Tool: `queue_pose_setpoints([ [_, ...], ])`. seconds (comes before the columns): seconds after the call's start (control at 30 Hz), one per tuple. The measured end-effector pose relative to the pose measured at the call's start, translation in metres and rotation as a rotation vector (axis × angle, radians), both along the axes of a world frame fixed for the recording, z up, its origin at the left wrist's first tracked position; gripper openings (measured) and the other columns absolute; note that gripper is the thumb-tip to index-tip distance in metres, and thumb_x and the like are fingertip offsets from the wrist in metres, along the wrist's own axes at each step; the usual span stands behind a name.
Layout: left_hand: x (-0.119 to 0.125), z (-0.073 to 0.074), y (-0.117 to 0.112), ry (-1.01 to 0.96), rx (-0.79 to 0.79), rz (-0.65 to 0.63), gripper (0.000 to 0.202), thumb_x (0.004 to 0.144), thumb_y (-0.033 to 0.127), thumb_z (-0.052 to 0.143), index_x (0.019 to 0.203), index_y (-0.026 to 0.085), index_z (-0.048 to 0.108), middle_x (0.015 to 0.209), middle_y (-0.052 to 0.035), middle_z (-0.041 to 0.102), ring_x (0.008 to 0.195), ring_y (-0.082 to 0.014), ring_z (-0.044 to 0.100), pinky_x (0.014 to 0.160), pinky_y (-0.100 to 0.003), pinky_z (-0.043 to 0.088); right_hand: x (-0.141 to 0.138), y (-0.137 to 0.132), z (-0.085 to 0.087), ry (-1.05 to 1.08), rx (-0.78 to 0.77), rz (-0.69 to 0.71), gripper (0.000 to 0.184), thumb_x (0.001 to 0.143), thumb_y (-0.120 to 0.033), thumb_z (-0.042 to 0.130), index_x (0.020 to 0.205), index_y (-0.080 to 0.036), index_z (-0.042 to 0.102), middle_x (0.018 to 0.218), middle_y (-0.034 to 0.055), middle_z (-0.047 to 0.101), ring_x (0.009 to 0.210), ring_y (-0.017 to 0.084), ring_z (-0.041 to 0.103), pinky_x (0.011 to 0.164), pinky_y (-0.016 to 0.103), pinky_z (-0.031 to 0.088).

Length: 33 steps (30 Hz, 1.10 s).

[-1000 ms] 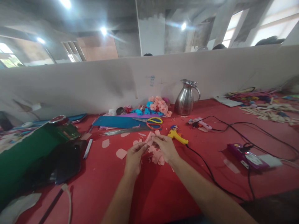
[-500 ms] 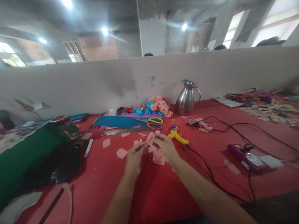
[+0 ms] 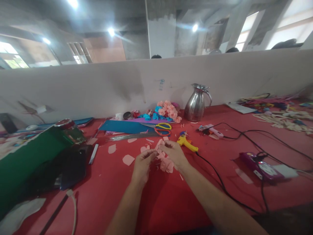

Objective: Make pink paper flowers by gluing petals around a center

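Over the red table [image 3: 166, 202] my two hands meet at a small pink paper petal piece [image 3: 160, 146]. My left hand [image 3: 141, 164] pinches its near side with thumb and fingers closed. My right hand [image 3: 174, 154] pinches the far side, fingers curled. More pink petal cut-outs [image 3: 167, 165] lie under and beside the right hand, and loose pink scraps [image 3: 128, 160] lie to the left. A yellow glue gun [image 3: 186, 143] rests just right of my right hand, with its black cord [image 3: 220, 184] trailing toward me.
Yellow and orange scissors [image 3: 162, 128], blue paper [image 3: 126, 127] and finished pink and blue paper flowers [image 3: 166, 112] lie behind. A steel jug [image 3: 196, 102] stands by the white partition. A purple device [image 3: 259, 162] with cables is at right; a green sheet [image 3: 26, 160] and dark bag [image 3: 66, 169] at left.
Both hands keep pinching the pink petal piece in nearly the same spot. The view has shifted a little to the left.
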<state>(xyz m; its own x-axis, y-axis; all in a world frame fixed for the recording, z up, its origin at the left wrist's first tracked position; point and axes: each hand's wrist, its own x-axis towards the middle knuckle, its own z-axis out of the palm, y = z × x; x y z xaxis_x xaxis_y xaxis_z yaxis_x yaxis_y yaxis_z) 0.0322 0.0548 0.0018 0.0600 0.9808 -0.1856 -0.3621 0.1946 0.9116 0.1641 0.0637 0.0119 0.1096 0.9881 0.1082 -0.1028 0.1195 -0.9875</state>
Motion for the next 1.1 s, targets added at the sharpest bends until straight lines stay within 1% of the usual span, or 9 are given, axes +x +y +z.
queue_pose_setpoints([
  [0.17,0.0,0.002,0.0,-0.064,-0.011,0.039,0.027,0.052,0.023,0.081,0.075,0.013,0.07,0.069,-0.0031,0.068,0.059,-0.0104,0.059,0.059,-0.021,0.046,-0.003,-0.002,0.004,0.121,-0.01,-0.038,0.01,0.064,-0.028,0.057,0.07,-0.02,0.057,0.065,-0.0024,0.055,0.062,0.012,0.048,0.059,0.023,0.038],
  [0.27,-0.001,0.002,0.0,-0.158,-0.044,0.069,0.025,0.052,0.021,0.081,0.074,0.015,0.069,0.069,-0.0013,0.068,0.062,-0.0102,0.061,0.063,-0.021,0.047,-0.01,-0.005,0.0,0.136,-0.045,-0.059,0.009,0.06,-0.021,0.054,0.069,-0.02,0.055,0.067,-0.0022,0.057,0.062,0.012,0.05,0.059,0.023,0.039],
  [0.37,-0.002,0.002,0.001,-0.266,-0.072,0.068,0.023,0.053,0.019,0.08,0.074,0.017,0.069,0.071,-0.0006,0.069,0.069,-0.0121,0.063,0.069,-0.023,0.049,-0.019,-0.01,-0.007,0.081,-0.07,0.049,0.015,0.057,-0.016,0.056,0.071,-0.02,0.059,0.072,-0.0008,0.062,0.065,0.014,0.054,0.061,0.025,0.041],
  [0.47,-0.003,0.001,0.003,-0.317,-0.079,0.09,0.024,0.052,0.017,0.081,0.072,0.016,0.069,0.073,-0.001,0.07,0.072,-0.0128,0.063,0.071,-0.023,0.049,-0.026,-0.013,-0.013,0.03,-0.046,0.163,0.02,0.062,-0.019,0.06,0.081,-0.021,0.066,0.08,0.0016,0.068,0.073,0.017,0.06,0.068,0.029,0.044],
  [0.6,-0.004,0.0,0.004,-0.321,-0.103,0.122,0.024,0.051,0.017,0.081,0.071,0.017,0.068,0.07,0.0011,0.068,0.063,-0.0099,0.061,0.063,-0.021,0.047,-0.027,-0.014,-0.016,-0.009,-0.008,0.177,0.017,0.068,-0.027,0.061,0.082,-0.02,0.068,0.077,0.002,0.068,0.071,0.018,0.061,0.067,0.029,0.045],
  [0.8,-0.003,-0.002,0.004,-0.306,-0.093,0.151,0.023,0.053,0.015,0.079,0.072,0.018,0.068,0.075,0.0012,0.07,0.071,-0.0105,0.062,0.068,-0.021,0.047,-0.023,-0.01,-0.015,0.008,0.052,0.028,0.015,0.066,-0.02,0.057,0.08,-0.021,0.064,0.08,0.001,0.067,0.072,0.016,0.059,0.067,0.027,0.044],
  [0.87,-0.002,-0.003,0.004,-0.322,-0.077,0.13,0.022,0.054,0.014,0.079,0.073,0.017,0.068,0.076,0.0007,0.069,0.072,-0.0107,0.062,0.068,-0.021,0.046,-0.024,-0.009,-0.015,0.05,0.052,0.033,0.015,0.066,-0.019,0.058,0.08,-0.02,0.063,0.08,0.0012,0.066,0.073,0.016,0.059,0.069,0.028,0.045],
  [1.0,0.001,-0.004,0.002,-0.373,-0.09,-0.011,0.02,0.059,0.021,0.077,0.075,0.016,0.067,0.075,-0.0029,0.069,0.069,-0.0145,0.062,0.066,-0.025,0.047,-0.029,-0.011,-0.018,0.049,0.041,0.13,0.016,0.067,-0.019,0.06,0.083,-0.02,0.063,0.083,0.0019,0.067,0.078,0.017,0.061,0.074,0.029,0.046],
  [1.1,0.003,-0.003,0.0,-0.368,-0.108,-0.048,0.018,0.06,0.023,0.076,0.075,0.015,0.067,0.069,-0.0019,0.067,0.064,-0.0141,0.061,0.063,-0.026,0.046,-0.031,-0.013,-0.019,0.067,0.013,0.137,0.011,0.069,-0.022,0.06,0.08,-0.021,0.064,0.078,0.0011,0.067,0.075,0.017,0.061,0.071,0.029,0.046],
])
